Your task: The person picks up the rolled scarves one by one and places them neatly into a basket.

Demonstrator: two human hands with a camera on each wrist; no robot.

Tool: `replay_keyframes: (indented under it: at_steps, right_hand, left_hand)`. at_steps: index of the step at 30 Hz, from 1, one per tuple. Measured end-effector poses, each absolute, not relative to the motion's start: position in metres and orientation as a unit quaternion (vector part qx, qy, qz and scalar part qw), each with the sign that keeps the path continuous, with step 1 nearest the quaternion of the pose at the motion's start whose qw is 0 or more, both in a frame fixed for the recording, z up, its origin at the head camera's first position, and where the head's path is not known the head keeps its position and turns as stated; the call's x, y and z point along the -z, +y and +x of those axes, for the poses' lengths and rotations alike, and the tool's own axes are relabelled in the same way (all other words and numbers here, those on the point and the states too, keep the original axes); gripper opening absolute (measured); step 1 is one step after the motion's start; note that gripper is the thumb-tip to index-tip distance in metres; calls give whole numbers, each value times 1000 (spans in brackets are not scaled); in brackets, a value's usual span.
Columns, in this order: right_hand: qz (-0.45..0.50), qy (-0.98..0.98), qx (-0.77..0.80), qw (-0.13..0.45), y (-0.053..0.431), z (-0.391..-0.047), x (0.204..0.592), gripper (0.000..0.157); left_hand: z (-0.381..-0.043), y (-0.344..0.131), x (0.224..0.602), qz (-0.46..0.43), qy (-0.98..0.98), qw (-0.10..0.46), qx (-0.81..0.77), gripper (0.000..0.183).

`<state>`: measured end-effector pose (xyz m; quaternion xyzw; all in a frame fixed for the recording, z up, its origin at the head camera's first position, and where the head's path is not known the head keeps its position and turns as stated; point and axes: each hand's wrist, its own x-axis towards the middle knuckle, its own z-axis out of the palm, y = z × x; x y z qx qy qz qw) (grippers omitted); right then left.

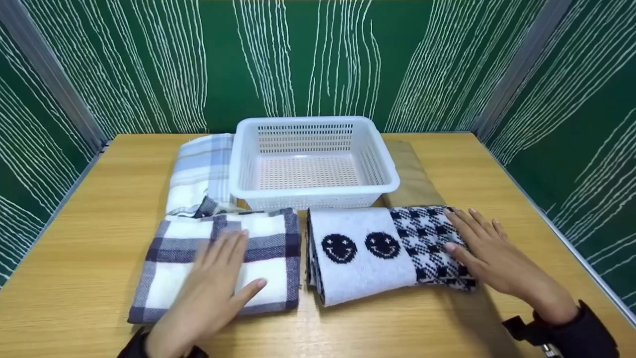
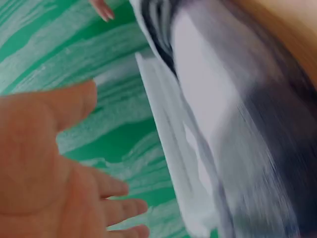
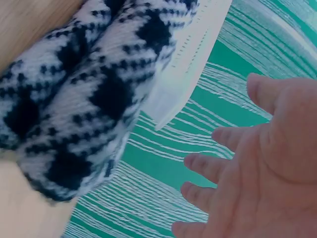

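Centre frame, a white basket (image 1: 313, 193) stands on the desk (image 1: 84, 243) between a blue-checked cloth (image 1: 198, 171) and a tan cloth (image 1: 415, 174). Lower left, the left grip (image 1: 211, 283) spreads over a plaid cloth (image 1: 271, 268); lower right, the right grip (image 1: 492, 258) overlaps a smiley-patterned cloth (image 1: 365, 263).

- At my twelve o'clock, a green back wall (image 1: 218, 74) streaked with wavy white lines;
- at ten, a left wall (image 1: 30, 149) patterned alike; at two, a matching right wall (image 1: 571, 124);
- at eleven and one, grey corner posts (image 1: 55, 72);
- spreading from my six, a wood-grained table (image 1: 89, 223).
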<state>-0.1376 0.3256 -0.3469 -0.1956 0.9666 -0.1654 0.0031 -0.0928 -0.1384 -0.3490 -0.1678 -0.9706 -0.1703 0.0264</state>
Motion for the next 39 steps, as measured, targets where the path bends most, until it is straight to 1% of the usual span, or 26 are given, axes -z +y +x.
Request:
replay_keyframes:
  at_steps: [3,7,10,13,16,18,21,26,28,31,33,39]
  right_hand:
    - [-174,961,212,25,335,-144,346,61]
    - [-146,952,265,49,348,-152,349,62]
    - [-122,951,277,71,355,-156,354,66]
    - [-88,952,274,102,357,-160,362,72]
    - [-50,942,299,146,359,-166,369,78]
    - [-23,927,329,178,360,-170,374,82]
    - [8,899,382,216,363,-174,380,85]
    - [22,870,436,229,368,-178,387,83]
    - [18,859,459,226,369,-179,388,82]
    - [21,842,491,224,370,-182,388,80]
    - [31,830,510,225,371,-183,389,78]
    - [83,793,553,241,370,-183,393,81]
  left_hand:
    - [-103,-120,345,-163,-938,-16,305,74]
    - [-123,-93,346,-140,-843,-100,510,69]
    - [-138,-72,350,-89,-742,-170,642,67]
    - [-147,-54,356,-9,-667,-211,715,64]
    - [-152,-39,364,58,-639,-214,737,60]
    - [-153,-32,369,96,-649,-204,726,59]
    - [-153,-24,373,132,-673,-188,703,54]
    - [-150,-16,376,146,-693,-176,684,44]
    - [-150,-13,376,148,-694,-173,683,50]
    - [-151,-9,376,146,-690,-170,688,71]
    - [-152,-6,377,143,-688,-170,691,81]
    - [-157,2,385,156,-674,-177,700,84]
